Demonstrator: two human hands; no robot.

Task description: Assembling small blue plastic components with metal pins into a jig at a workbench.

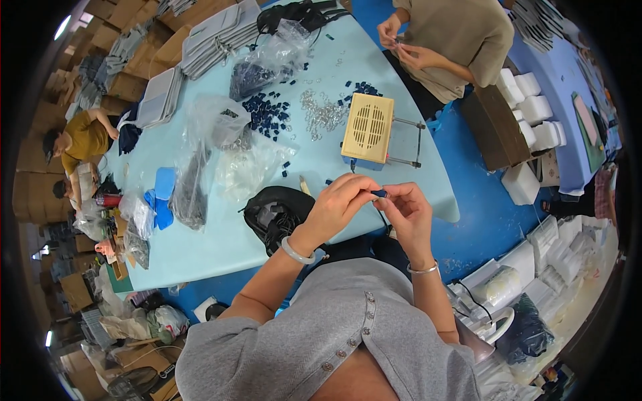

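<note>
Close in front of my chest, my left hand [342, 202] and my right hand [409, 212] meet at their fingertips. Between them they pinch a small dark blue piece [380, 193], partly covered by the fingers; its exact kind is too small to make out. A cream box with a slotted grille [368, 128] stands on the table just beyond my hands, a metal frame at its right side. Behind it lie a scatter of small clear pieces [323, 112] and a heap of small dark blue pieces [264, 112].
On the light blue table [221, 250], a black bag [271, 212] sits left of my hands. Farther left are clear plastic bags [217, 144] and stacked grey trays [217, 40]. Across the table, a co-worker [448, 47] holds something small. White foam blocks [528, 110] stand at the right.
</note>
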